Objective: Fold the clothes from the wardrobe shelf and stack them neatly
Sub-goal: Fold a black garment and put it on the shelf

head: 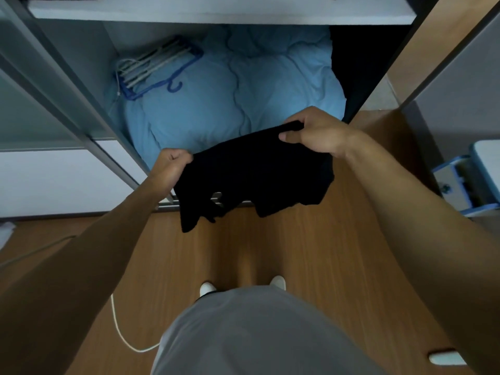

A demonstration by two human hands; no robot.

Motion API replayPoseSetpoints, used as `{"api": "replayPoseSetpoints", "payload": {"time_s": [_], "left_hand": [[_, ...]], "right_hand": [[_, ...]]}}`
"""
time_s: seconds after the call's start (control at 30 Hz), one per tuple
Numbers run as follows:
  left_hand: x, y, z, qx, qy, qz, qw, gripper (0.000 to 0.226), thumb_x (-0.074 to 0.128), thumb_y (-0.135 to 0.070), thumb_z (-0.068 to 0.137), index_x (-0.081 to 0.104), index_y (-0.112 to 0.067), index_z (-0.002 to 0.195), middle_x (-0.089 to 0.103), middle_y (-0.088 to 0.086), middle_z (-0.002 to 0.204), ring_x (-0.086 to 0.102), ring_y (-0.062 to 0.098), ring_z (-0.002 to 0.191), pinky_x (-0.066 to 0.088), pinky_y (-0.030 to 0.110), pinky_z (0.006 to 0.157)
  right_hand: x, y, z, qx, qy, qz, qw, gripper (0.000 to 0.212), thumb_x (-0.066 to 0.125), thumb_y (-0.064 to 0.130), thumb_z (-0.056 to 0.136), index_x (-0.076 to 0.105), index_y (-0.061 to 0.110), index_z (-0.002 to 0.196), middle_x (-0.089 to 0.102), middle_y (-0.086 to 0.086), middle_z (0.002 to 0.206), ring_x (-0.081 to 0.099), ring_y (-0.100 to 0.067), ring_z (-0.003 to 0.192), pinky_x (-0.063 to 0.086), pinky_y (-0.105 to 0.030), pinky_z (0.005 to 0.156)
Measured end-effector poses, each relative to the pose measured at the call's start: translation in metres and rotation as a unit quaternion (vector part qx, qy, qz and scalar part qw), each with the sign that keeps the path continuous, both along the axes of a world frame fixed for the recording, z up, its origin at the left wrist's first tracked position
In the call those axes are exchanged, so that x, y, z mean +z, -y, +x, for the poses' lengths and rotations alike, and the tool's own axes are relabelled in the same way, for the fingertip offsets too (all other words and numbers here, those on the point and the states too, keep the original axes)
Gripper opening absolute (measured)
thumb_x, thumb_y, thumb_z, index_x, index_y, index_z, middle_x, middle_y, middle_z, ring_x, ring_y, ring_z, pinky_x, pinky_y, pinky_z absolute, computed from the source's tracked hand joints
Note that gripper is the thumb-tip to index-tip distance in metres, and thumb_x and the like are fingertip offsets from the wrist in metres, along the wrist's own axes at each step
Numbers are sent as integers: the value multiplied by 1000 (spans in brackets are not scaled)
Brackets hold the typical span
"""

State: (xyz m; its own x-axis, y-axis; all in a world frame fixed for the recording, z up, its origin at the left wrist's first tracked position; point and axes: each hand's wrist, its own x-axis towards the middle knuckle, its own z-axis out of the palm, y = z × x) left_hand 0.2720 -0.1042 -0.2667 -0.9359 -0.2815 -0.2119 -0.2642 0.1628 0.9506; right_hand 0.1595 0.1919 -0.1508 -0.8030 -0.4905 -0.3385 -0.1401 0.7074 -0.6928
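Black garment [251,174]: top edge pinched by left hand [171,165] and right hand [311,133], hanging free over wood floor [270,247], near of blue duvet [230,96] in wardrobe.

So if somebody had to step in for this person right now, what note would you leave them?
Left hand: grip closed on one top corner of the black garment.
Right hand: pinches the other top corner.
Garment: held up unfolded, hanging over the wooden floor in front of the light blue duvet under the wardrobe shelf.
Done: one garment in hand; no stack in view.
Left: fold it, stack it, likely repeat.
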Motion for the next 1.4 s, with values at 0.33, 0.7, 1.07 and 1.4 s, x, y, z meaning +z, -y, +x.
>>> {"api": "replayPoseSetpoints", "payload": {"time_s": [0.33,0.7,1.07,1.4], "left_hand": [[3,-2,3,26,-9,-95,995,24,45,-15,94,45,-13,70,36,-2,61,36,5,51,29,19,45],[0,-10,-8,-61,-92,-202,973,21,49,-18,102,39,-13,85,35,-7,72,34,-2,59,33,14,59],[21,-58,-15,64,1,266,962,9,42,-2,99,49,-8,103,42,18,96,45,26,89,42,29,82],[13,-60,17,-81,56,316,943,40,36,-38,107,59,-17,132,75,-9,108,69,6,102,55,18,81]], "right_hand": [[9,39,22,8,193,-18,981,28,49,-6,74,70,0,92,61,-12,90,57,-26,70,47,-24,54],[21,62,48,169,145,23,975,36,85,34,75,72,16,102,75,-3,94,71,-19,93,55,-31,80],[37,78,55,165,112,3,980,16,73,32,88,72,23,101,76,-1,95,73,-16,88,58,-28,80],[28,85,41,55,80,-50,994,22,71,41,89,71,19,83,73,8,70,69,-5,63,54,-18,60]]}}
